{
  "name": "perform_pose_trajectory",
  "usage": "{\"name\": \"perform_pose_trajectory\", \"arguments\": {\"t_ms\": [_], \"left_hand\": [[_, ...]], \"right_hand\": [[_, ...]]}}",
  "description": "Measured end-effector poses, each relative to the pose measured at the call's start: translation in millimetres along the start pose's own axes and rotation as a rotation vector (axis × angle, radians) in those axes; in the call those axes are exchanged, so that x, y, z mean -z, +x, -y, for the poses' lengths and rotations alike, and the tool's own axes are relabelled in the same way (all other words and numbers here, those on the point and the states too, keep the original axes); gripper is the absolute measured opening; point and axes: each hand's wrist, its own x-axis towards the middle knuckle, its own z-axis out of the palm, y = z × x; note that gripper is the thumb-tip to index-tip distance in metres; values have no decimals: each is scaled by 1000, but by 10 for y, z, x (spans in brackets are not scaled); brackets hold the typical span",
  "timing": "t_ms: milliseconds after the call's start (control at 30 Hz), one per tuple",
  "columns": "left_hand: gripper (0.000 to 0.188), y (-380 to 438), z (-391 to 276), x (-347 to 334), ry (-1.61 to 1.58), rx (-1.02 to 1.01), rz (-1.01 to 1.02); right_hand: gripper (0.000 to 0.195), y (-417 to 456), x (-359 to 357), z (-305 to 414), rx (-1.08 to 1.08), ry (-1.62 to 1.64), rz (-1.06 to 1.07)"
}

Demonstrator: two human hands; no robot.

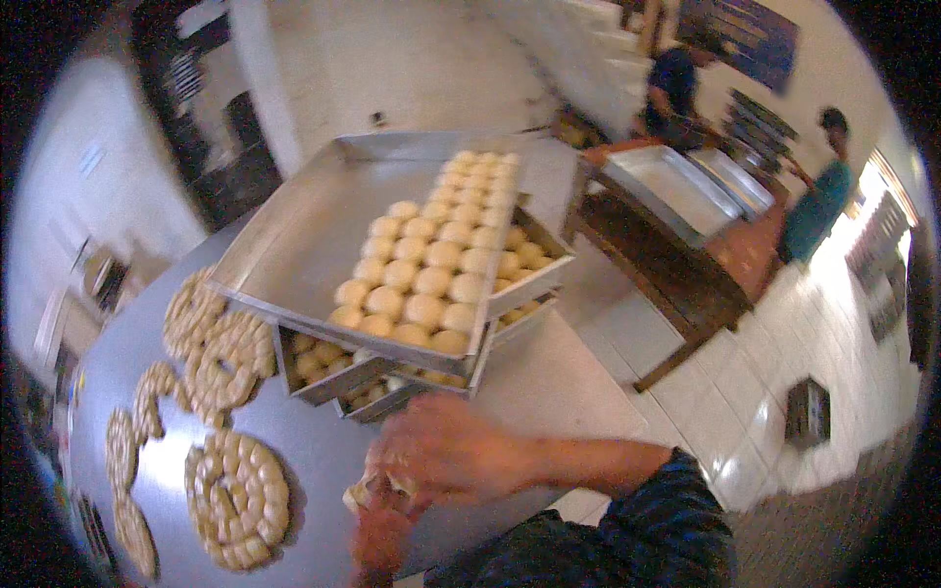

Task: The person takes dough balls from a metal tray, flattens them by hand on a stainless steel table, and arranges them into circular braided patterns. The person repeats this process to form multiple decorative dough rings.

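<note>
My right hand (434, 452) reaches in from the right, blurred, and meets my left hand (378, 522) over the metal worktop. Between their curled fingers shows a small pale piece of dough (356, 497), partly hidden. Left of the hands, a coil of dough pieces (237, 500) lies flat on the worktop. More dough coils (224, 360) lie beyond it, some touching. Just past my right hand stands a stack of metal trays; the top tray (294, 220) holds rows of round dough balls (430, 279) along its right side, and the lower trays (331, 378) hold dough balls too.
The grey metal worktop (331, 434) has a curved-looking left edge. To the right, a wooden table (654, 257) bears metal trays (676, 191). Two other people, one in dark clothes (670, 84) and one in green (816, 209), stand by it. A dark crate-like object (807, 414) is on the tiled floor.
</note>
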Motion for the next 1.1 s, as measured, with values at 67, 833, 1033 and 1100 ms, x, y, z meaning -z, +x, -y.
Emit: {"name": "perform_pose_trajectory", "arguments": {"t_ms": [67,833,1033,1100], "left_hand": [[59,41,122,33,174,129,241],[42,-487,-204,3085,1720,-556,-36],[47,-567,-262,2452,668,-283,-290],[49,-390,-211,2463,1040,-406,-208]], "right_hand": [[46,-603,-797,54,-245,219,-118],[32,-1461,-1068,-731,-1202,-749,-347],[31,-1517,-953,-275,-1063,-460,-60],[29,-1653,-675,-489,-1191,-610,-156]]}}
